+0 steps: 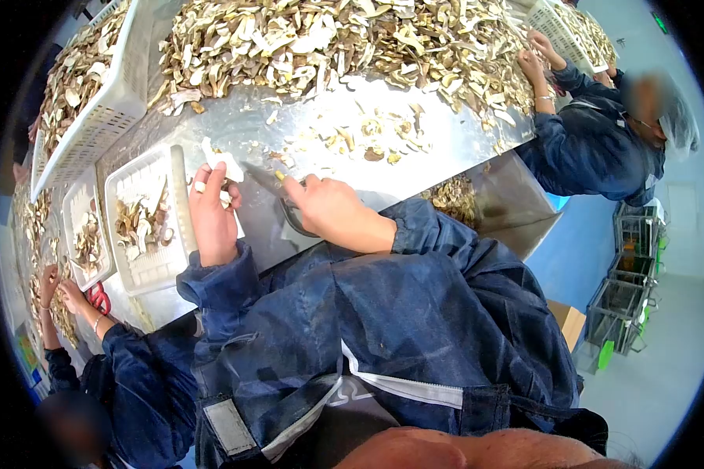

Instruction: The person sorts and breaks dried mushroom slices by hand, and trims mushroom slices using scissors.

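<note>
My left hand [213, 219] is raised at the table's near edge, fingers curled around pale mushroom pieces [225, 166], with white bits between the fingers. Just to its right, my right hand [335, 209] grips what looks like a knife, its grey blade [263, 178] pointing at the left hand. A small yellow patch shows at the right fingertip. The handle is mostly covered by the palm, and a dark curved shape lies below that hand. Beyond both hands, small mushroom scraps [371, 133] are scattered over the shiny metal table [242, 117].
A large heap of sliced mushrooms [313, 43] spans the far side. White trays [178, 227] with slices stand left, near a tall perforated crate [94, 129]. A co-worker [594, 141] works at right; another person's hands [66, 289] are left, near red handles [98, 298].
</note>
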Tool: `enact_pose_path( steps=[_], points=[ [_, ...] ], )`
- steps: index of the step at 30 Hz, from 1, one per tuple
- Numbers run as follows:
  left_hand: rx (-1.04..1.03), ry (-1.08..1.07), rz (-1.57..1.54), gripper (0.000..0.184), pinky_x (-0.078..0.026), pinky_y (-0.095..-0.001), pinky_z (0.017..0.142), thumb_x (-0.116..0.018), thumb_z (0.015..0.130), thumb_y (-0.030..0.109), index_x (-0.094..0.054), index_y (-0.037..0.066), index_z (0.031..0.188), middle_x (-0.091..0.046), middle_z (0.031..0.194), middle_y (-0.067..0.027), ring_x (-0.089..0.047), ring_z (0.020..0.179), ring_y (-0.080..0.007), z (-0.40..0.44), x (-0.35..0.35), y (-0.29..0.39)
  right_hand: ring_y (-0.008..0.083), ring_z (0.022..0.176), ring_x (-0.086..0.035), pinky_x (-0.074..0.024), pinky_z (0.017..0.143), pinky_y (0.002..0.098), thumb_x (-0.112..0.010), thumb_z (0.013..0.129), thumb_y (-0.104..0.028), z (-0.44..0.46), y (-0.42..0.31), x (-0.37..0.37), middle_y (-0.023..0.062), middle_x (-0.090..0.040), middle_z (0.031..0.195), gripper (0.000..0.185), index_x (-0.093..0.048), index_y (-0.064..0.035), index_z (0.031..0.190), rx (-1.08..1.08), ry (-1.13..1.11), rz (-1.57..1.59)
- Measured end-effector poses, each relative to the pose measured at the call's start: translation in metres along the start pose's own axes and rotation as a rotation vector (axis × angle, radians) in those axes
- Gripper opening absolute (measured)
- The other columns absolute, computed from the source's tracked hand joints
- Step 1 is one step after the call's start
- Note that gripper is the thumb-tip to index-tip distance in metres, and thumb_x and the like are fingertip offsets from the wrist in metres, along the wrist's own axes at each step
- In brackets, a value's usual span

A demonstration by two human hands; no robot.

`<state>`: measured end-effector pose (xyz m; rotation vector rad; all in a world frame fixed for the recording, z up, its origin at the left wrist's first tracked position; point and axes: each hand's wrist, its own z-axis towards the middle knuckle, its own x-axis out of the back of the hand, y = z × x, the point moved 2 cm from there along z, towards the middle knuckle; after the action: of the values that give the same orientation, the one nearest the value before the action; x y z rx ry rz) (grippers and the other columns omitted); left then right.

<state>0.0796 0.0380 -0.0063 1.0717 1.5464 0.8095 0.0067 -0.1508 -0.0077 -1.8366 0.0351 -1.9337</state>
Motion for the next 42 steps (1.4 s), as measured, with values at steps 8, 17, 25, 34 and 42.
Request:
enact_pose_path(
  steps=[8, 17, 25, 34, 42],
  points=[
    [0.066, -0.085, 0.045, 0.014, -0.038, -0.0201, 0.051, -0.059, 0.099, 0.021, -0.062, 0.008, 0.101, -0.061, 0.080, 0.0020, -0.052, 0.062, -0.0055, -0.007, -0.001, -0.015, 0.0151, 0.065, -0.051, -0.0420, 0.061, 0.0298, -0.082, 0.080, -0.033, -0.017, 0.038, 0.020, 0.0062, -0.056, 0.073, 0.061, -0.055, -0.0083, 0.128, -0.322, -0.008, 0.760],
    [0.127, -0.171, 0.135, 0.016, -0.040, -0.0214, 0.055, -0.056, 0.099, 0.020, -0.062, 0.006, 0.104, -0.061, 0.079, 0.0004, -0.052, 0.064, -0.0064, -0.018, -0.020, -0.017, 0.0078, 0.069, -0.045, -0.0368, 0.061, 0.0246, -0.085, 0.078, -0.033, -0.019, 0.040, 0.027, -0.0035, -0.051, 0.075, 0.057, -0.057, -0.0083, 0.122, -0.276, -0.156, 0.947],
    [0.158, -0.222, 0.186, 0.017, -0.037, -0.0195, 0.049, -0.056, 0.099, 0.022, -0.062, 0.006, 0.102, -0.060, 0.074, 0.0001, -0.051, 0.057, -0.0070, -0.022, -0.021, -0.023, 0.0090, 0.066, -0.047, -0.0371, 0.059, 0.0265, -0.080, 0.084, -0.028, -0.019, 0.034, 0.017, -0.0004, -0.057, 0.072, 0.046, -0.057, -0.0080, 0.118, -0.269, -0.201, 0.980],
    [0.268, -0.199, 0.168, 0.015, -0.037, -0.0214, 0.044, -0.059, 0.097, 0.021, -0.062, 0.006, 0.100, -0.061, 0.074, -0.0010, -0.052, 0.054, -0.0082, -0.025, -0.013, -0.023, 0.0170, 0.054, -0.048, -0.0365, 0.052, 0.0317, -0.076, 0.085, -0.025, -0.021, 0.038, 0.017, 0.0108, -0.059, 0.062, 0.035, -0.061, -0.0066, 0.111, -0.153, -0.100, 0.740],
    [0.229, -0.206, 0.044, 0.024, -0.040, -0.0240, 0.047, -0.056, 0.097, 0.021, -0.062, -0.001, 0.107, -0.060, 0.073, -0.0040, -0.054, 0.056, -0.0120, -0.026, 0.001, -0.026, 0.0360, 0.070, -0.065, -0.0499, 0.063, 0.0436, -0.071, 0.082, -0.019, -0.016, 0.042, 0.005, 0.0158, -0.065, 0.075, 0.031, -0.061, -0.0065, 0.108, -0.106, 0.059, 0.393]
  ],
)
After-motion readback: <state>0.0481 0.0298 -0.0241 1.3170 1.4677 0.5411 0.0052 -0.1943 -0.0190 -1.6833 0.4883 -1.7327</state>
